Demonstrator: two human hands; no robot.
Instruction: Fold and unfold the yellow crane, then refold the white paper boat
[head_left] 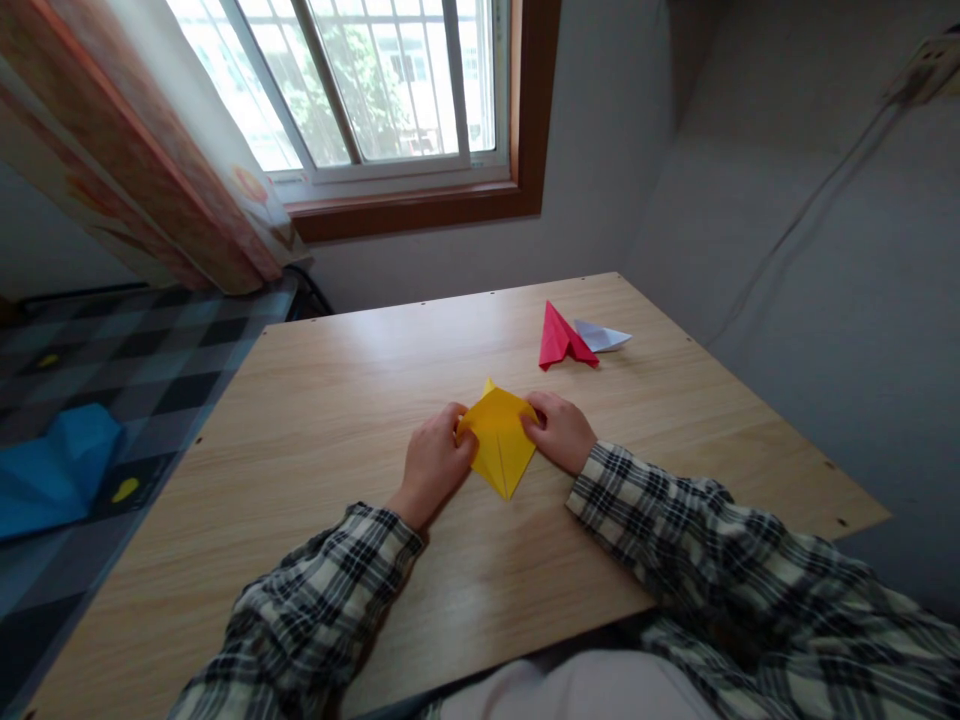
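Note:
A folded sheet of yellow origami paper (pixel 501 440) is held above the middle of the wooden table. It has a diamond shape, with a crease down its lower half and a small point at the top. My left hand (pixel 437 455) pinches its left corner between thumb and fingers. On the opposite corner, my right hand (pixel 561 430) grips the paper the same way. The fingers behind the sheet are partly hidden.
Further back on the table (pixel 360 390) lie a red folded paper plane (pixel 561 338) and a white folded paper (pixel 604 336), touching or overlapping. A blue folded paper (pixel 60 465) rests on a checked cloth at left. Walls and a window (pixel 375 90) stand beyond.

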